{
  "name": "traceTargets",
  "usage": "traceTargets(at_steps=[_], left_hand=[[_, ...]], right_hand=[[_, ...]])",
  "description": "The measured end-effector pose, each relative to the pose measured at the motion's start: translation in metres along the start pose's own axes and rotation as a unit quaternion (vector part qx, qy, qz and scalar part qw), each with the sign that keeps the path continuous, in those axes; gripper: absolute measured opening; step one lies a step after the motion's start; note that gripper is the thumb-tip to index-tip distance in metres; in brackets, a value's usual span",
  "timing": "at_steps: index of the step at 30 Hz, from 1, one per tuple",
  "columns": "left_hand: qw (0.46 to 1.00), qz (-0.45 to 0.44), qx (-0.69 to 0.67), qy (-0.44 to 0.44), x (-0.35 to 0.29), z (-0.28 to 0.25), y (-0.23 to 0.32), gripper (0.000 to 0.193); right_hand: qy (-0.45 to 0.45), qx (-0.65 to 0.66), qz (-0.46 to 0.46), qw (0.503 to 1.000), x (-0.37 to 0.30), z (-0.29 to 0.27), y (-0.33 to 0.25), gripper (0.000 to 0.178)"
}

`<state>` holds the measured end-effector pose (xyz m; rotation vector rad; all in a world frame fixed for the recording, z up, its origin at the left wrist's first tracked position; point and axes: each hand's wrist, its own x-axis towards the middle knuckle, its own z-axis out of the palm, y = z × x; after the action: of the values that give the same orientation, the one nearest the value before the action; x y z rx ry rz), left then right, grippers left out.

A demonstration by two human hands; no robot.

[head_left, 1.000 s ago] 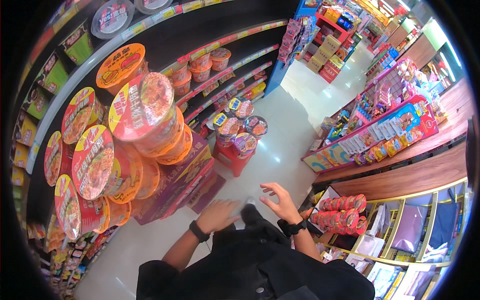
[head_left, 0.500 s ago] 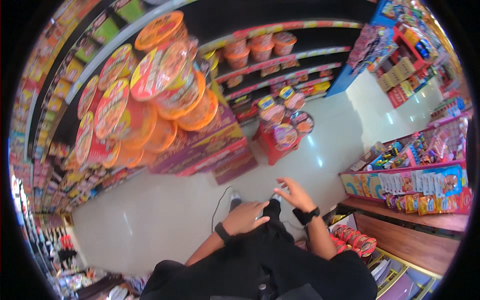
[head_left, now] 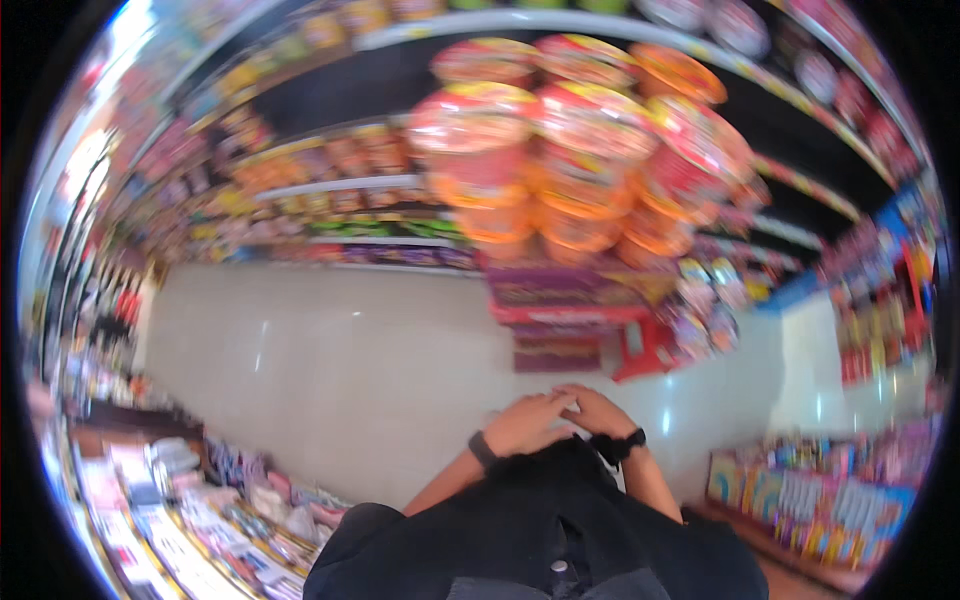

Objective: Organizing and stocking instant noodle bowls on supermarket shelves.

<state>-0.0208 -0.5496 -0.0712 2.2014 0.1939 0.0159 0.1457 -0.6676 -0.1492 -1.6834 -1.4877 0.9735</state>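
My left hand [head_left: 525, 425] and my right hand [head_left: 598, 410] meet in front of my body. Their stretched fingers overlap at the tips, and no object shows between them. A dark band circles each wrist. Beyond my hands, out of their reach, stand stacked instant noodle bowls [head_left: 590, 180] in red and orange with shiny wrapped lids. They rest on a purple and red carton display [head_left: 575, 290]. To its right is a red stool [head_left: 645, 348] carrying several smaller noodle cups [head_left: 700, 315]. The picture is smeared by motion.
Shelves of packaged goods [head_left: 350, 160] line the far side and left. A pale tiled floor [head_left: 300, 340] spreads between them and me. At lower left is a rack of mixed goods [head_left: 230, 500]; at lower right, a counter display of small packets [head_left: 810, 500].
My view has swung left, so the noodle bowls now sit right of centre. My hands, apart before, have come together with fingers overlapping.
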Motion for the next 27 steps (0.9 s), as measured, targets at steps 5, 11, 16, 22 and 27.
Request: traceTargets(at_steps=[5,11,16,22,27], left_hand=[[0.989,-0.117,-0.007,0.094,-0.066,-0.065,-0.037,0.048],[0.966,-0.208,0.036,0.152,-0.142,-0.122,-0.078,0.050],[0.945,-0.240,0.008,0.223,-0.168,-0.126,-0.118,0.052],[0.913,-0.275,0.013,0.302,-0.188,-0.171,-0.156,0.068],[0.921,-0.272,0.010,0.278,-0.185,-0.255,-0.210,0.070]], right_hand=[[-0.151,-0.038,0.011,0.988,0.101,0.051,-0.056,0.040],[-0.274,-0.002,-0.137,0.952,0.190,0.100,-0.121,0.035],[-0.425,-0.018,-0.123,0.897,0.264,0.145,-0.101,0.032],[-0.493,-0.059,-0.128,0.858,0.361,0.161,-0.154,0.035],[-0.495,0.026,-0.159,0.854,0.461,0.181,-0.154,0.032]])
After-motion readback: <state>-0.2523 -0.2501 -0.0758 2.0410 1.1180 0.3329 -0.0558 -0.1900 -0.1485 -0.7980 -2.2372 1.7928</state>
